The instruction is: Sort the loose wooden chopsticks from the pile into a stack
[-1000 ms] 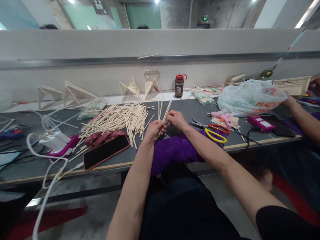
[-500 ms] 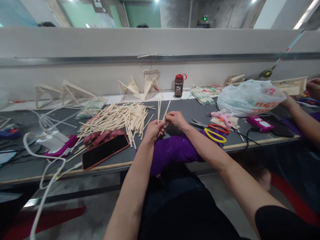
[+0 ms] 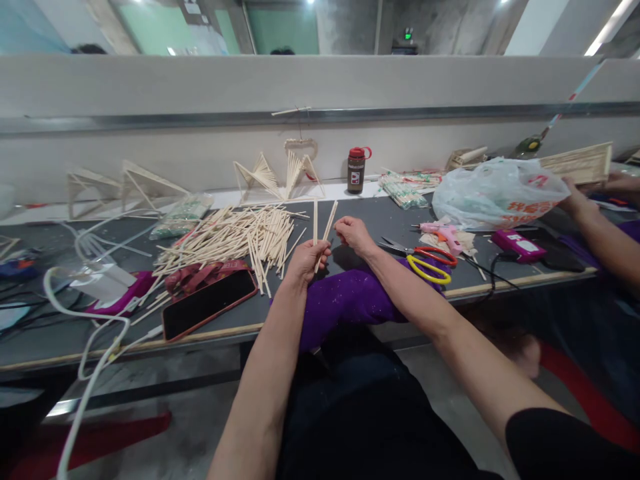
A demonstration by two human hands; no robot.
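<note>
My left hand (image 3: 309,260) is closed round a few thin wooden sticks (image 3: 316,223), which point upward and fan slightly apart. Just to their right is my right hand (image 3: 355,235), fingers curled together and apart from the sticks; whether anything small is pinched there I cannot make out. A purple cloth (image 3: 350,297) lies below both hands at the table edge. Left of my left hand spreads a loose pile of wooden sticks (image 3: 230,233). Scissors (image 3: 425,261) with red and yellow handles rest beside my right forearm.
A pink glue gun (image 3: 447,235), a plastic bag (image 3: 500,195) and a purple box (image 3: 519,246) sit to the right. Behind stand a bottle (image 3: 356,172) and stick models (image 3: 273,177). A phone (image 3: 210,305) and white cables (image 3: 107,357) are left. Another person's hand (image 3: 580,199) is far right.
My right hand has drawn slightly away from the sticks, leaving a gap. My left hand keeps hold of them. At far right, the other person's wooden model has tilted.
</note>
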